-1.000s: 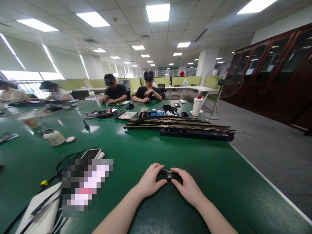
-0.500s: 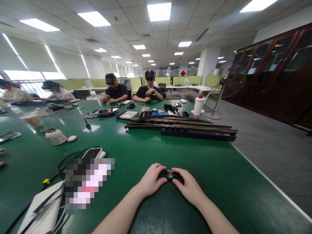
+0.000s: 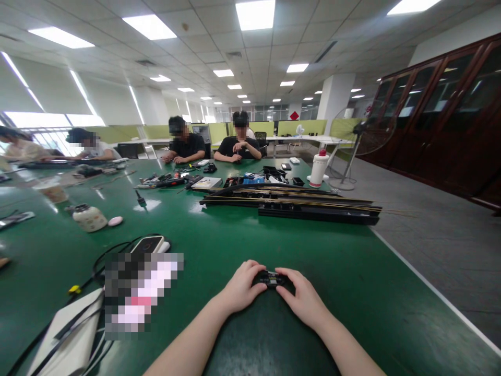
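A small black device (image 3: 271, 279) with metallic parts on its upper face lies low over the green table (image 3: 219, 237), held between my two hands. My left hand (image 3: 246, 287) grips its left end with thumb and fingers. On the right end, my right hand (image 3: 298, 292) has its thumb in front and its index finger behind. The device's outer ends are partly hidden by my fingers, and its exact kind is too small to make out.
Long black rails (image 3: 319, 211) with thin brass-coloured rods lie across the table ahead. Left are a phone (image 3: 147, 245), cables, a white notebook (image 3: 64, 334) and a patterned jar (image 3: 90, 218). A white bottle (image 3: 319, 169) stands far right. Several people sit across the table.
Both hands stay around the black device, which looks slightly tilted compared with before. The view has shifted very slightly.
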`<act>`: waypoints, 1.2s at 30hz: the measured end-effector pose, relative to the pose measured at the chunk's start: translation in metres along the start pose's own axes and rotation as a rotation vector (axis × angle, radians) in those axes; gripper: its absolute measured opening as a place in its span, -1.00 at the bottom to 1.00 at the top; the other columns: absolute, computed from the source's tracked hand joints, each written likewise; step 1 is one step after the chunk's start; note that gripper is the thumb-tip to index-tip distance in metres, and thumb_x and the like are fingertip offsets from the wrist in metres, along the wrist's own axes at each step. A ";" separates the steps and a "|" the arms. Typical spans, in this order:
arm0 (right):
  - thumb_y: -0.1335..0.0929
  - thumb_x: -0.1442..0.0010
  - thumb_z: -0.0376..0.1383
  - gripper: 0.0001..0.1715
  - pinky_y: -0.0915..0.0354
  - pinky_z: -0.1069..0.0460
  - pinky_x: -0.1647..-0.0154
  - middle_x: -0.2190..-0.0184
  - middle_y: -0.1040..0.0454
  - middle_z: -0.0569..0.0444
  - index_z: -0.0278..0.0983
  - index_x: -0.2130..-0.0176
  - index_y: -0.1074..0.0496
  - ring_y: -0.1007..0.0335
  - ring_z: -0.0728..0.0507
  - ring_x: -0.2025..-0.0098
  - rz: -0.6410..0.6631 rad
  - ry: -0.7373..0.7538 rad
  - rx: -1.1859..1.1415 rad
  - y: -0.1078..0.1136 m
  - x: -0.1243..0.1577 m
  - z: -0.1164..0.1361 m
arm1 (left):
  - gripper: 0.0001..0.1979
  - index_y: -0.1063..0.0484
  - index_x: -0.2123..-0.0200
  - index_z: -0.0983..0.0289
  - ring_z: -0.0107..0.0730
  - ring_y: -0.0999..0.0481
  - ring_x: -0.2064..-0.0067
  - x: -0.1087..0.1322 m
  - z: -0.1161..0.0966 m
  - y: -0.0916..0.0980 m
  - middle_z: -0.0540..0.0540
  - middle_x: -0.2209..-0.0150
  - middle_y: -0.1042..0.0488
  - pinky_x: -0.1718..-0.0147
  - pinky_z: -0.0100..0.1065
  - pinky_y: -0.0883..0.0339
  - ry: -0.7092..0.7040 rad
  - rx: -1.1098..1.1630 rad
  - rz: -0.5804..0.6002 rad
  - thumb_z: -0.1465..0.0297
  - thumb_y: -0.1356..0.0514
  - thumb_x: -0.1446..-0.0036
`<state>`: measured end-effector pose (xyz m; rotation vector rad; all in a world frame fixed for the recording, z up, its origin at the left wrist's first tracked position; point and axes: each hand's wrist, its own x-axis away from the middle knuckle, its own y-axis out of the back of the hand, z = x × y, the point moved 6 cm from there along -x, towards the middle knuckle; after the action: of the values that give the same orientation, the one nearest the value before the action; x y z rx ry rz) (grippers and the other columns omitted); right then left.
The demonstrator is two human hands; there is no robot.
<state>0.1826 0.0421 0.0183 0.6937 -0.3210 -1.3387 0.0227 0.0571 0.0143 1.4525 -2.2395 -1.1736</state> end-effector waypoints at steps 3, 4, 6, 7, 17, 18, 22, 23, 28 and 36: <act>-0.31 -0.07 -0.30 -0.59 -0.19 -0.10 -0.11 0.03 -0.45 -0.05 -0.27 0.04 -0.40 -0.33 -0.18 -0.03 -0.001 0.006 0.005 0.000 0.000 0.000 | -0.52 -0.26 -0.05 0.25 -0.18 -0.29 -0.02 0.001 0.002 0.000 0.16 0.03 -0.31 -0.05 -0.16 -0.21 0.007 0.007 -0.006 0.42 -0.24 -0.02; -0.31 -0.07 -0.30 -0.60 -0.19 -0.10 -0.11 0.04 -0.45 -0.04 -0.26 0.04 -0.40 -0.33 -0.18 -0.02 -0.002 0.008 0.004 0.000 0.000 0.000 | -0.50 -0.25 -0.05 0.26 -0.18 -0.29 -0.03 0.001 0.002 0.001 0.17 0.03 -0.31 -0.05 -0.16 -0.20 0.009 0.011 -0.008 0.41 -0.26 -0.01; -0.31 -0.07 -0.30 -0.60 -0.20 -0.11 -0.11 0.04 -0.45 -0.04 -0.26 0.05 -0.40 -0.33 -0.18 -0.02 -0.005 0.009 0.005 0.000 0.000 0.000 | -0.52 -0.28 -0.02 0.26 -0.18 -0.29 -0.02 0.001 0.002 0.001 0.17 0.05 -0.32 -0.04 -0.16 -0.21 0.013 0.014 -0.008 0.41 -0.26 0.00; -0.31 -0.07 -0.30 -0.60 -0.20 -0.11 -0.11 0.04 -0.45 -0.04 -0.26 0.05 -0.40 -0.33 -0.18 -0.02 -0.005 0.009 0.005 0.000 0.000 0.000 | -0.56 -0.30 0.00 0.26 -0.19 -0.30 -0.01 0.000 0.002 0.001 0.16 0.06 -0.33 -0.04 -0.16 -0.22 0.014 0.011 -0.009 0.42 -0.25 -0.01; -0.31 -0.07 -0.30 -0.61 -0.22 -0.12 -0.09 0.06 -0.46 -0.04 -0.24 0.07 -0.41 -0.34 -0.19 0.00 -0.010 0.028 -0.001 0.000 0.000 0.001 | -0.60 -0.31 0.00 0.23 -0.19 -0.30 -0.01 0.001 -0.003 0.003 0.15 0.06 -0.32 -0.04 -0.16 -0.21 0.000 0.001 -0.005 0.43 -0.21 -0.06; -0.31 -0.06 -0.30 -0.61 -0.21 -0.11 -0.09 0.06 -0.46 -0.04 -0.24 0.07 -0.41 -0.34 -0.19 0.00 -0.010 0.027 -0.002 -0.001 0.000 0.000 | -0.57 -0.29 -0.03 0.24 -0.18 -0.30 -0.02 0.001 -0.002 0.003 0.16 0.05 -0.31 -0.05 -0.15 -0.21 0.008 0.011 -0.003 0.41 -0.22 -0.05; -0.31 -0.06 -0.30 -0.62 -0.22 -0.11 -0.09 0.06 -0.46 -0.04 -0.25 0.07 -0.42 -0.34 -0.18 0.00 -0.010 0.027 0.003 -0.001 0.000 -0.001 | -0.53 -0.30 -0.02 0.25 -0.17 -0.30 -0.02 0.001 -0.001 0.003 0.16 0.06 -0.31 -0.05 -0.15 -0.21 0.024 0.029 0.000 0.38 -0.27 0.00; -0.31 -0.06 -0.30 -0.62 -0.22 -0.11 -0.08 0.07 -0.46 -0.04 -0.25 0.08 -0.42 -0.35 -0.18 0.00 -0.009 0.028 0.004 -0.001 0.000 -0.001 | -0.56 -0.32 0.01 0.24 -0.18 -0.30 -0.01 0.001 0.000 0.003 0.16 0.07 -0.32 -0.04 -0.15 -0.22 0.019 0.026 -0.004 0.38 -0.27 0.00; -0.32 -0.06 -0.30 -0.64 -0.22 -0.11 -0.07 0.09 -0.47 -0.02 -0.23 0.10 -0.43 -0.35 -0.18 0.01 -0.006 0.036 0.004 -0.001 0.000 -0.001 | -0.65 -0.35 0.06 0.25 -0.22 -0.31 0.02 0.001 0.000 0.001 0.13 0.10 -0.33 -0.02 -0.19 -0.23 -0.012 0.009 -0.015 0.44 -0.23 -0.04; -0.31 -0.07 -0.30 -0.65 -0.22 -0.12 -0.07 0.09 -0.47 -0.03 -0.24 0.10 -0.43 -0.35 -0.18 0.02 -0.003 0.038 0.011 -0.001 0.000 0.000 | -0.57 -0.30 0.01 0.28 -0.20 -0.30 0.00 0.001 -0.002 0.004 0.17 0.05 -0.31 -0.04 -0.19 -0.22 0.011 0.027 0.000 0.39 -0.26 -0.02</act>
<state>0.1818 0.0424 0.0178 0.7281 -0.2975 -1.3256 0.0205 0.0562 0.0179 1.4646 -2.2565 -1.1374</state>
